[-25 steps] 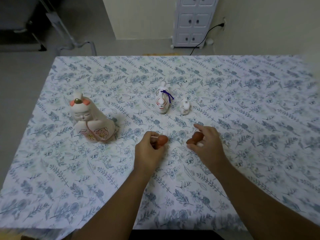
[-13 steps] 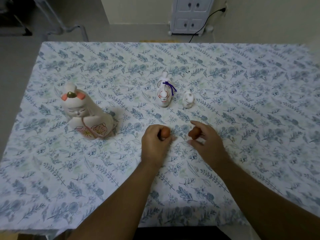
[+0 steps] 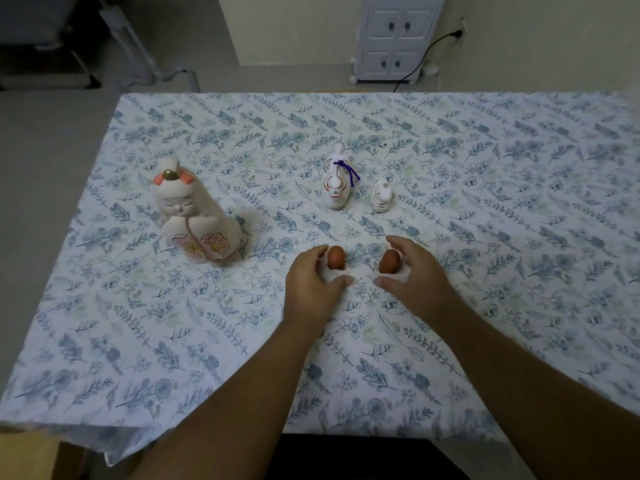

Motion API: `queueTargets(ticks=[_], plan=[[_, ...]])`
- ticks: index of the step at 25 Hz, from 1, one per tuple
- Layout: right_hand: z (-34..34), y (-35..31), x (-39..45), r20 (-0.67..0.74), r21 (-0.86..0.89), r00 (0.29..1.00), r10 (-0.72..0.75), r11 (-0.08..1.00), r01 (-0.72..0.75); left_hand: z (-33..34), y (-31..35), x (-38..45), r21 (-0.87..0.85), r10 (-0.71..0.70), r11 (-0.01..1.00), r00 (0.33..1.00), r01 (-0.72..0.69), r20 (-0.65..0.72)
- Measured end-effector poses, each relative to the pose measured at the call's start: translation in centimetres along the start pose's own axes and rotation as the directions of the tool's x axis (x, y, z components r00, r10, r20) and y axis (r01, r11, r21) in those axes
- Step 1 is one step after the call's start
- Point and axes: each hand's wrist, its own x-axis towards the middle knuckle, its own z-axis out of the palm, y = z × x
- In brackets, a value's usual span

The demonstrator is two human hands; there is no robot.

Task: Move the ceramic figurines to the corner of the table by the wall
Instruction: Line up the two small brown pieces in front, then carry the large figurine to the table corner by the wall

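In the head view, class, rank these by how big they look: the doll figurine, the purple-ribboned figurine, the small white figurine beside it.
1. Doll figurine, clearly largest, though slightly nearer the camera.
2. Purple-ribboned figurine.
3. Small white figurine, smallest; it stands beside the ribboned one, so that comparison is fair.

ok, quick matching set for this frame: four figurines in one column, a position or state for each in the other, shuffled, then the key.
Things:
1. large doll figurine
2. figurine with purple cord
3. smallest white figurine
4. brown-topped figurine at the left hand

Places or states:
A. stands free, just right of the corded one
B. between thumb and fingers, on the cloth
C. alone on the left side of the table
D. mid-table, cord tied round its neck

Pairs: 1-C, 2-D, 3-A, 4-B

The right hand cups a matching brown-topped piece.
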Motion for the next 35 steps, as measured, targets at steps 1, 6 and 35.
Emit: queueTargets(ticks=[1, 6, 35], plan=[[0.0, -0.4, -0.5, -0.034, -0.055, 0.998, -0.053, 0.997, 0.052, -0.6, 0.1, -0.8, 0.026, 0.001, 1.000, 1.000, -0.001, -0.006], [1.5, -5.2, -2.7, -0.065, -0.359, 0.927, -0.370, 0.875, 0.324, -5.9, 0.1, -5.0, 0.179, 0.119, 0.980, 0.981, -0.091, -0.152], [-8.7, -14.8, 0.3, -0.242, 0.421, 0.942, -0.235, 0.849, 0.320, -7.6, 16.4, 5.5, -0.410, 0.463, 0.845, 0.853, -0.343, 0.241]])
